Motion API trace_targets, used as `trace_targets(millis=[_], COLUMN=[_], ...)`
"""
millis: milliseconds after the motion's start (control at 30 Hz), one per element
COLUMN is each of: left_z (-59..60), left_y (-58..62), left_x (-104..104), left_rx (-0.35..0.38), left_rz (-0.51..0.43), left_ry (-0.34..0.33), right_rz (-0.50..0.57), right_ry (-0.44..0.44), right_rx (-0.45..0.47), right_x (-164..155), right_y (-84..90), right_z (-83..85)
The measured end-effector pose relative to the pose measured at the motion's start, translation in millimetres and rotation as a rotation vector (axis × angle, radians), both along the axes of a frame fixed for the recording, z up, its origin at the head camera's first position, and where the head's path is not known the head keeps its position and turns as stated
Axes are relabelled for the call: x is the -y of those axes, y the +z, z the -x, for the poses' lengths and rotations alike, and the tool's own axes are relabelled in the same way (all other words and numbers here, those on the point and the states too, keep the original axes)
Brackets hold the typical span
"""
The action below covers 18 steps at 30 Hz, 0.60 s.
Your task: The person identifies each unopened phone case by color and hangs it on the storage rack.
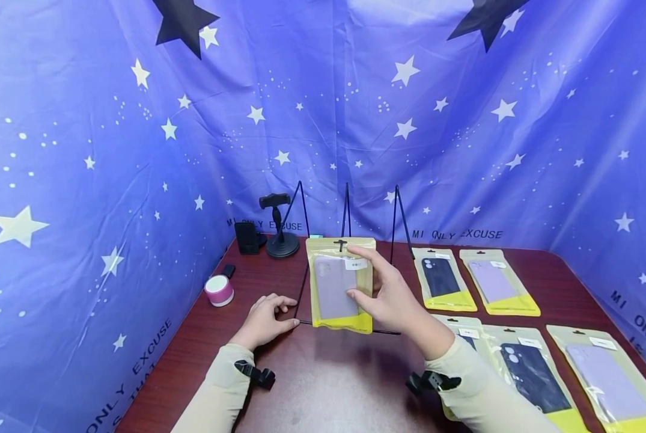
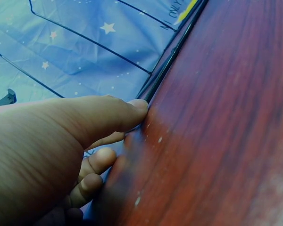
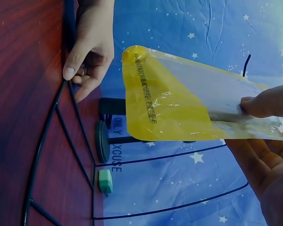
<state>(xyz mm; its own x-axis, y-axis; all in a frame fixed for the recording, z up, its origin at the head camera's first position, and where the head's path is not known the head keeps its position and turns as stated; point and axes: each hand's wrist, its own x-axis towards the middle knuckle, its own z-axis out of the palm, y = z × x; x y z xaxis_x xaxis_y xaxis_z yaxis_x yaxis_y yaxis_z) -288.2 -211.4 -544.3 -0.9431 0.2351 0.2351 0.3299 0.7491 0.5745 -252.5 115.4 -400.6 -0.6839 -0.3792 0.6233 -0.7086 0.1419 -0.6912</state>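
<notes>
Head view: dark red wooden counter (image 1: 323,385), starry blue cloth (image 1: 85,150) hung all round.
Right hand (image 1: 390,294): pinches yellow packaged phone case (image 1: 338,288), upright at black wire rack (image 1: 347,210).
Left hand (image 1: 265,319): fingers loosely curled, thumb pressing rack's base rod.
Counter right: more packaged cases (image 1: 444,279).

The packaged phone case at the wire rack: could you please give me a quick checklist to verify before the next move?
1. Right hand pinches the packaged phone case: ok.
2. Package hole at the rack hook: reached; whether threaded, cannot tell.
3. Left hand touches the wire rack base: ok.
4. Package hangs straight: ok.
5. Other packaged cases lie apart from the rack: ok.
</notes>
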Motion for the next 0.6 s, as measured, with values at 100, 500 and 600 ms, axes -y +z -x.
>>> trace_targets(millis=[100,500,600], left_z=[0.5,-0.9,-1.6], left_y=[-0.2,0.7,2.5], left_x=[0,0,0], left_rx=[0.001,-0.005,-0.011], left_rz=[0.002,0.005,0.006], left_ry=[0.0,-0.004,-0.008], right_rz=[-0.014,0.01,0.02], right_ry=[-0.031,-0.092,-0.106], right_rx=[-0.01,-0.029,-0.036], right_x=[1,5,5], right_y=[0.8,-1.9,-1.0], right_z=[7.1,40.4,49.0])
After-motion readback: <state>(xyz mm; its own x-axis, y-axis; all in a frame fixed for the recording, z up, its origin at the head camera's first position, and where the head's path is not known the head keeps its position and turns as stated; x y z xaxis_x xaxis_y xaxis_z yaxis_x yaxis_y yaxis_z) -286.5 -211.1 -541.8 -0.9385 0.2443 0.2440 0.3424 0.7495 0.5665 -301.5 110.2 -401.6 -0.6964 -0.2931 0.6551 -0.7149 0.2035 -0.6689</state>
